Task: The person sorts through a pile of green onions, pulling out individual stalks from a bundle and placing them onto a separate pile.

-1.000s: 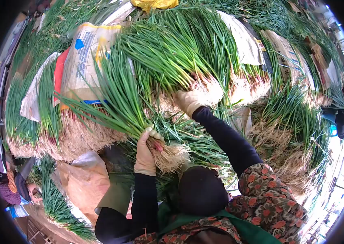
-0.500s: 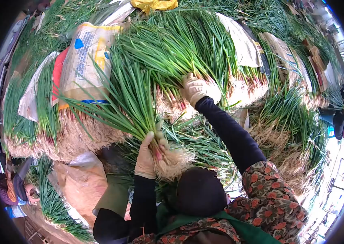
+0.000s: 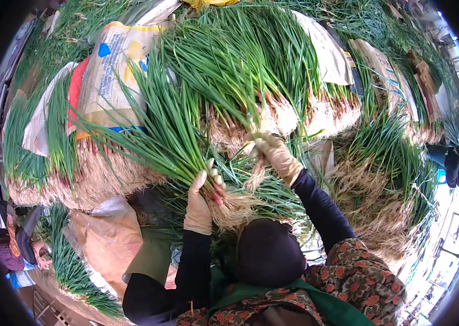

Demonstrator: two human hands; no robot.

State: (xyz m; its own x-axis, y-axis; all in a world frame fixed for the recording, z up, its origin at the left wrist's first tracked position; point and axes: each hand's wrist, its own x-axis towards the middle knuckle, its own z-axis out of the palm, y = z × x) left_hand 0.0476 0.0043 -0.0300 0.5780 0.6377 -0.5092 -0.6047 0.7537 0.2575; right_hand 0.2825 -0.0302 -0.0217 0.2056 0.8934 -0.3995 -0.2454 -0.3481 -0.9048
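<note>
My left hand (image 3: 199, 204), in a pale glove, is closed around a bunch of green onions (image 3: 178, 144). Its long leaves fan toward the upper left, and its pale, shaggy roots (image 3: 235, 209) hang out to the right of the fist. To the right of the bunch, my gloved right hand (image 3: 278, 156) grips a few green onions (image 3: 252, 111) just above their roots, leaves pointing up. Right behind that hand lies a thick row of green onions (image 3: 229, 60), with reddish stems and root ends toward me.
Printed sacks (image 3: 112, 81) and a white sack (image 3: 324, 49) lie over parts of the onion row. More onions with tangled roots (image 3: 373, 185) lie at the right. An orange-brown sack (image 3: 107, 239) is at the lower left. Loose leaves (image 3: 278, 193) cover the space before me.
My right hand has pulled back from the onion row toward me and slightly right, bringing a few green onions with it. My left hand still holds its bunch, almost in place.
</note>
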